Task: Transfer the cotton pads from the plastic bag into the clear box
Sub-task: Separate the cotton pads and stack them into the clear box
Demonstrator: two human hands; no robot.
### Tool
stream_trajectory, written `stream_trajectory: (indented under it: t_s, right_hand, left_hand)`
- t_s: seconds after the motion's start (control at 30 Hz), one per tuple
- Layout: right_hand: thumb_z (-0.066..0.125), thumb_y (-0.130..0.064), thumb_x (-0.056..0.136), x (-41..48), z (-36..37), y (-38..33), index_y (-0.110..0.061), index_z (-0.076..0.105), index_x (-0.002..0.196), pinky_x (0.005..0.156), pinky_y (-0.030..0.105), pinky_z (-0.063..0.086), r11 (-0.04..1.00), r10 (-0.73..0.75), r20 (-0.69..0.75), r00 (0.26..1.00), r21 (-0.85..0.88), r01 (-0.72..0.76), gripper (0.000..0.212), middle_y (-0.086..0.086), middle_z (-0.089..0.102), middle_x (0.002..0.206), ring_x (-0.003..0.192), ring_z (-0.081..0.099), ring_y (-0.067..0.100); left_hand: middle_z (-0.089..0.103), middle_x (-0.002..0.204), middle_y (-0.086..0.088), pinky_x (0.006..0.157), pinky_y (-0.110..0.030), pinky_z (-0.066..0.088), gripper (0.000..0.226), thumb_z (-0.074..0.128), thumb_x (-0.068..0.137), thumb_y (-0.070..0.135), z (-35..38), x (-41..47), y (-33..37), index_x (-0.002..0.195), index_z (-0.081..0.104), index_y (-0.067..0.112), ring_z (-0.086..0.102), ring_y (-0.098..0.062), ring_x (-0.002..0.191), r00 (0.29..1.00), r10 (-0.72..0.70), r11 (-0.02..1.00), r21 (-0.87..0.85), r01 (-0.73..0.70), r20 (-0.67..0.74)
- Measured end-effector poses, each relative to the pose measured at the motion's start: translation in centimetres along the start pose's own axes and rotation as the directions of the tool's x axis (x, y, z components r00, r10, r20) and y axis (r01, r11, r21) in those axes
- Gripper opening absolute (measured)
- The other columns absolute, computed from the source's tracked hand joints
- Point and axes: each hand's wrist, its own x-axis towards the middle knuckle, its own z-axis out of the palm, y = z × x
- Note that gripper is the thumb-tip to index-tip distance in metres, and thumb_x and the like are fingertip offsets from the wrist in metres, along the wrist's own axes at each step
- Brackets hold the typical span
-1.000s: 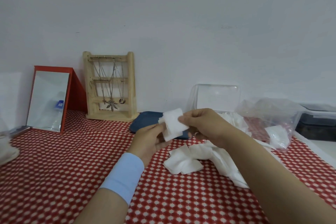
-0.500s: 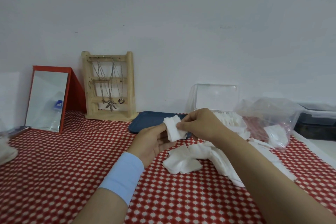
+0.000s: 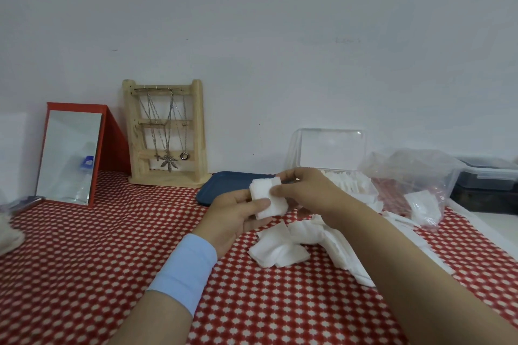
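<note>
A small stack of white cotton pads (image 3: 269, 202) is held between both hands above the red patterned tablecloth (image 3: 112, 260). My left hand (image 3: 238, 218) grips the stack from below with its thumb on the front. My right hand (image 3: 305, 193) pinches the stack's right edge. More loose cotton pads (image 3: 280, 249) lie in a heap on the cloth under my right forearm. The clear box (image 3: 330, 151) stands behind my right hand with its lid up and pads inside. The crumpled plastic bag (image 3: 414, 185) lies to its right with a few pads in it.
A wooden jewellery stand (image 3: 166, 134) with necklaces and a red-framed mirror (image 3: 73, 154) stand at the back left by the wall. A dark blue pouch (image 3: 224, 186) lies behind my hands. A lidded dark container (image 3: 487, 185) sits at the far right beyond the cloth's edge.
The stack of pads has sunk a little and been squared up between my hands. My right hand shifted its pinch along the stack's right side.
</note>
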Motion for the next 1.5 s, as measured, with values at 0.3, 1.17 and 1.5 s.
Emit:
stream_trajectory:
  t_s: [0.3, 1.17, 1.5]
  right_hand:
    - [0.076, -0.015, 0.086, 0.4, 0.4, 1.4, -0.027, 0.078, 0.096, 0.081, 0.02, 0.054, 0.824, -0.226, 0.217, 0.95, -0.478, 0.305, 0.016, -0.016, 0.072, 0.097, 0.085, 0.065, -0.001]
    - [0.082, -0.02, 0.082, 0.1, -1.4, 0.3, -0.01, 0.079, 0.097, 0.053, 0.026, 0.051, 1.0, 0.012, 0.083, 0.996, -0.016, -0.01, 0.018, 0.015, 0.078, 0.092, 0.066, 0.066, 0.02]
    - [0.086, -0.017, 0.078, 0.0, -0.3, 0.1, -0.001, 0.077, 0.087, 0.039, 0.012, 0.04, 0.989, -0.057, -0.005, 0.998, -0.14, 0.056, 0.021, -0.006, 0.068, 0.056, 0.04, 0.058, 0.001]
  left_hand:
    - [0.071, 0.118, -0.015, 0.082, -0.033, 0.061, 0.031, 0.066, 0.092, -0.001, -1.8, 0.6, -0.2, 0.123, 0.065, 0.002, 0.07, -0.028, 0.107, 0.958, 0.027, 0.999, -0.009, -0.031, -0.285]
    - [0.074, 0.112, -0.015, 0.079, -0.035, 0.062, 0.015, 0.068, 0.096, 0.017, -1.0, 0.7, -0.6, 0.107, 0.07, 0.009, 0.073, -0.028, 0.103, 0.966, -0.024, 0.996, -0.086, 0.002, -0.256]
    - [0.076, 0.108, -0.018, 0.071, -0.031, 0.063, 0.025, 0.057, 0.102, 0.02, 0.4, -0.2, -0.1, 0.117, 0.069, 0.004, 0.075, -0.027, 0.1, 0.997, -0.039, 0.997, -0.072, 0.034, -0.068]
